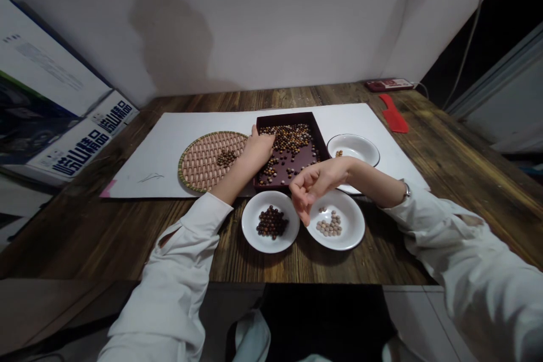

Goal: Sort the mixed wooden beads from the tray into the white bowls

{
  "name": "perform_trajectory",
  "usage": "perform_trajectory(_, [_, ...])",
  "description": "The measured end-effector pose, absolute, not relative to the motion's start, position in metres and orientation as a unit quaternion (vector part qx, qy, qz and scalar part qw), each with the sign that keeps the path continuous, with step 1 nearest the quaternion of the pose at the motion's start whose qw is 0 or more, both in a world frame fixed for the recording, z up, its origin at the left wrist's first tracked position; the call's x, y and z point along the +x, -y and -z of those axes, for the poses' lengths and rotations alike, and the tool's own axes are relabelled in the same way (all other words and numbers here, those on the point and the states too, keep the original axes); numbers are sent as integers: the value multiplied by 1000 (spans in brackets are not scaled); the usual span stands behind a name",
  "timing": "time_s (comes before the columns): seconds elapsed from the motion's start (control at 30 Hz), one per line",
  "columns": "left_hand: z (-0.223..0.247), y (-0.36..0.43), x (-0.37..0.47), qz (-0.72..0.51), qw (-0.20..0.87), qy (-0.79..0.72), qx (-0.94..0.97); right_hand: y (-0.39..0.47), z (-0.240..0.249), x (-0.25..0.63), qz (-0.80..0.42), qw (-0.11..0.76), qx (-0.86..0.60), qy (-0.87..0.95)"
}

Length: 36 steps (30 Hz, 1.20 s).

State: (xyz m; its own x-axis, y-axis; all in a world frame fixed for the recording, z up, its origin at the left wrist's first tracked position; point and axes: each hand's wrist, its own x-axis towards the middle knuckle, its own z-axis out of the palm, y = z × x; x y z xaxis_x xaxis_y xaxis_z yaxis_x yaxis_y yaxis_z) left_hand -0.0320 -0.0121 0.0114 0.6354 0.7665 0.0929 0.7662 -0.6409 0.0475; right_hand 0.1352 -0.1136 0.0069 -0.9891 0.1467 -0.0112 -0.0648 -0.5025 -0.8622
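My left hand [259, 147] reaches over the left wall of a dark maroon box [303, 167] holding many brown, yellow and pale beads [292, 136]. Its fingers bend down at the beads; what they pinch, if anything, is hidden. My right hand [311, 184] hangs, fingers curled together, above the left rim of a white bowl [354, 229] with pale beads [331, 225] in it. I cannot make out anything between these fingers. Left of that bowl, another white bowl [271, 246] contains dark brown beads [272, 223].
A round woven tray [199, 161] with a small heap of beads [227, 157] lies left of the box. Behind my right forearm is a white dish [360, 150] with a few yellowish beads [339, 153]. A red scraper-like piece [394, 117] lies farther right; printed cartons [76, 150] stand left.
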Motion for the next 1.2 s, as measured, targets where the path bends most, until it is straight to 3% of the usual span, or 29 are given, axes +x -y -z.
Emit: perform_trajectory(1.2, [-10,12,-32,-20,-57,-407,911,114,-6,135,-868,64,-38,492])
